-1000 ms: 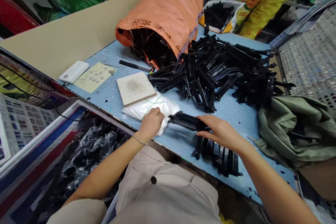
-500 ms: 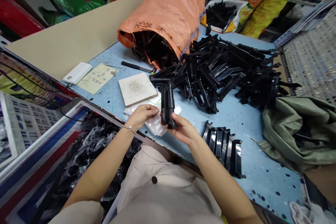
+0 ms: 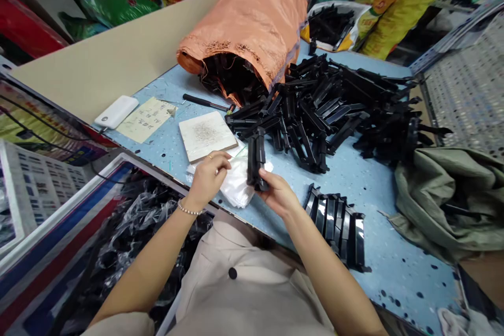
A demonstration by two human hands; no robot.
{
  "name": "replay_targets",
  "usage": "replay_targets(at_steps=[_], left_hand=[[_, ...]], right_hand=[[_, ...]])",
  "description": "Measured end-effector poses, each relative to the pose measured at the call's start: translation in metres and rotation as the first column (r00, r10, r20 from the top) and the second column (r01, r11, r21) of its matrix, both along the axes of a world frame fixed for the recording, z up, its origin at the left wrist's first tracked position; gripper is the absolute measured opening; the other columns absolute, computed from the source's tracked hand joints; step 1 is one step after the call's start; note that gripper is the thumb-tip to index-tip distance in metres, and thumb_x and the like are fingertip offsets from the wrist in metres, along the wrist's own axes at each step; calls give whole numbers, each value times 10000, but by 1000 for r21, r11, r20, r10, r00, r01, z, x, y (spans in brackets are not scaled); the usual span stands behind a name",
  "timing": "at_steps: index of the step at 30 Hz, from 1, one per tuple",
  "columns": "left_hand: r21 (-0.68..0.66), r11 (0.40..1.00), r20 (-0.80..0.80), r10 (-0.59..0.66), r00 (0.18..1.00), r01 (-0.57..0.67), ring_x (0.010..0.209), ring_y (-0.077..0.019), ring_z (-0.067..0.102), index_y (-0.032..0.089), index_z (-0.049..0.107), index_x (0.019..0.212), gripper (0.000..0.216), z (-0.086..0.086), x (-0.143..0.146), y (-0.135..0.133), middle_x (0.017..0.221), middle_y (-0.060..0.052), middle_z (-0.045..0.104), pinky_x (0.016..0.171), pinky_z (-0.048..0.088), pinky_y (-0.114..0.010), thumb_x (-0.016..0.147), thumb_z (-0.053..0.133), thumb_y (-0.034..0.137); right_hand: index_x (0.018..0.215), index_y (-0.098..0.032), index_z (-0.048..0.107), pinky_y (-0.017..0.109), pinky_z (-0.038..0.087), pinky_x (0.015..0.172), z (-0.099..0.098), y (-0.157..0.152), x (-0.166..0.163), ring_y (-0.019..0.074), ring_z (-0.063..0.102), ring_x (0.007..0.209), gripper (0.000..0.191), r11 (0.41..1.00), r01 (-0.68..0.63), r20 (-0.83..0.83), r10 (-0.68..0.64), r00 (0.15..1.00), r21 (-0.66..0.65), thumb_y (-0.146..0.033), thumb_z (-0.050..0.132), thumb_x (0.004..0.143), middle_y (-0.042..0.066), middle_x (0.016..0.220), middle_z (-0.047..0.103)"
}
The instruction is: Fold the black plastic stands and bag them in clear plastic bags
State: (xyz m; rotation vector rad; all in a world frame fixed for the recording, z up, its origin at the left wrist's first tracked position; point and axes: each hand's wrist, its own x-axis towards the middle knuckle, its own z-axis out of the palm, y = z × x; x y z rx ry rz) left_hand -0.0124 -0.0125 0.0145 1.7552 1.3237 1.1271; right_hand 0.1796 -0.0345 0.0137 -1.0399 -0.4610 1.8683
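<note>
The right hand (image 3: 279, 195) sensibly clasps black plastic (image 3: 256, 157) at its six-o'clock end: seemingly light, stiff, slick. The left hand (image 3: 208, 177) curls near white film (image 3: 238, 184), grip unclear.

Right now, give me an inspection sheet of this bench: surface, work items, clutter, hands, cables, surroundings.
Surface: blue speckled tabletop, dotted with dark spots.
Work items: loose pile of black parts; neat row of black parts near the front edge; white plastic, partly under a square board.
Clutter: yellow note, white device, black-handled tool.
Left hand: over the white plastic; grip unclear.
Right hand: grips black pieces, count unclear.
Cables: dark cables at left, beyond the table edge.
Surroundings: open orange sack with black parts inside, olive cloth at right, white-rimmed bin at left.
</note>
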Motion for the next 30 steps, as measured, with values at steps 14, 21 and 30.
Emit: replay_targets(at_steps=[14, 21, 30], left_hand=[[39, 936, -199, -337, 920, 351, 1303, -211, 475, 238, 495, 1378, 525, 20, 3, -31, 1385, -86, 524, 1122, 385, -422, 887, 402, 77], [7, 919, -234, -383, 894, 395, 1264, -263, 509, 288, 368, 1465, 670, 34, 5, -84, 1418, -112, 476, 1075, 447, -420, 839, 584, 185], [-54, 998, -137, 21, 990, -29, 854, -192, 673, 297, 742, 1004, 231, 58, -49, -105, 952, -24, 711, 785, 557, -293, 782, 677, 303]], right_hand=[[961, -88, 634, 164, 444, 457, -8, -53, 15, 97, 564, 571, 442, 942, -296, -325, 234, 916, -157, -497, 663, 797, 70, 748, 664], [1192, -210, 607, 251, 497, 737, 23, -65, 3, 176, 581, 911, 473, 913, -287, 415, 151, 897, 290, -367, 747, 768, 32, 1044, 638], [1335, -249, 517, 349, 482, 902, 24, -78, -33, 205, 592, 1049, 525, 687, -564, 414, 397, 819, 458, -371, 657, 844, 74, 1236, 592]])
